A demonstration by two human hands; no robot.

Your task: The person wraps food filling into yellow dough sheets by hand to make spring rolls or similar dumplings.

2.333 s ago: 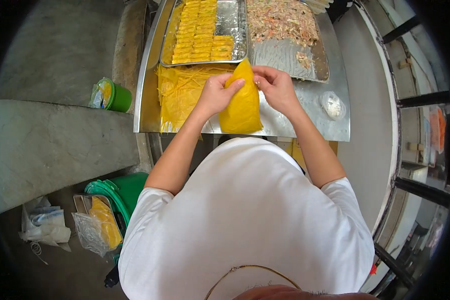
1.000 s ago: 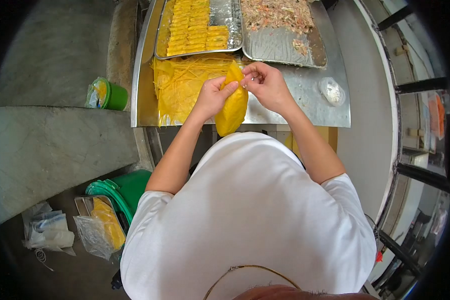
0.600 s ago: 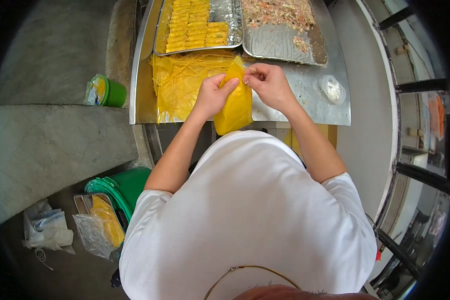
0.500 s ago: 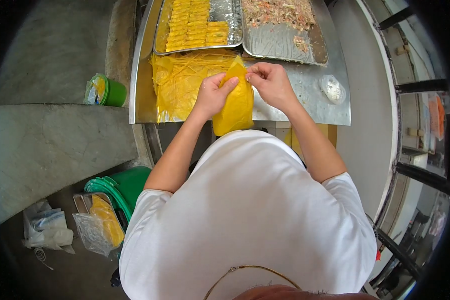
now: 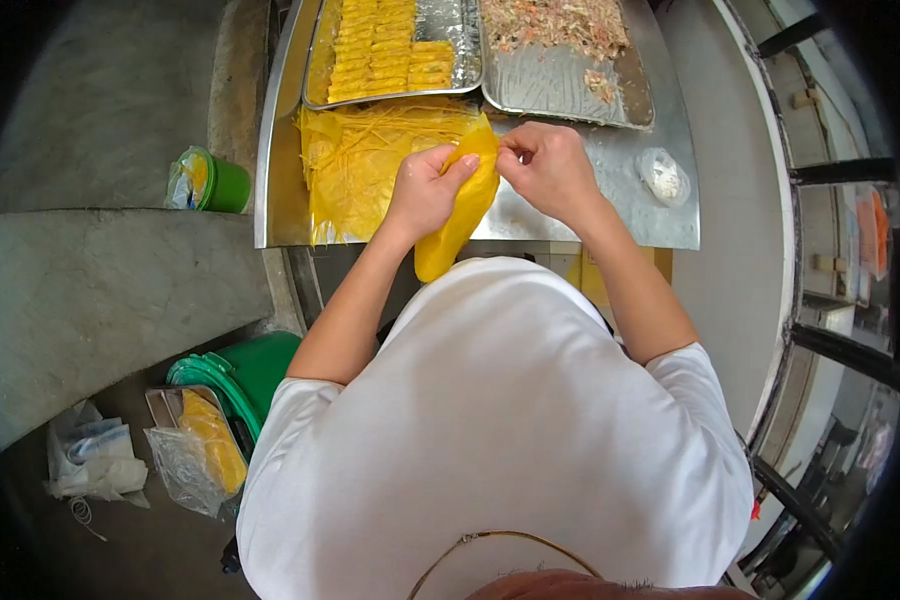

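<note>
A stack of thin yellow sheets (image 5: 460, 222) hangs over the front edge of the metal table, its lower end folded narrow near the white shirt. My left hand (image 5: 430, 192) grips it from the left side, thumb on top. At its upper right edge, my right hand (image 5: 547, 172) has thumb and fingers pinched on the sheet's edge. More yellow sheets and strips (image 5: 355, 170) lie on the table to the left. Behind them, a tray (image 5: 395, 97) holds rows of yellow rolls (image 5: 378, 50). The tray on the right (image 5: 570, 118) contains chopped filling (image 5: 560, 28).
A clear bag with white contents (image 5: 664, 178) rests on the metal table (image 5: 610, 220) at the right. On the left are a small green bucket (image 5: 230, 187), a large green bin (image 5: 260, 365) and a tray with yellow sheets (image 5: 210, 435). Black bars (image 5: 845, 172) stand at far right.
The hanging part of the yellow stack has swung left and narrowed. My right hand has turned slightly at the sheet's edge, while my left hand keeps its hold.
</note>
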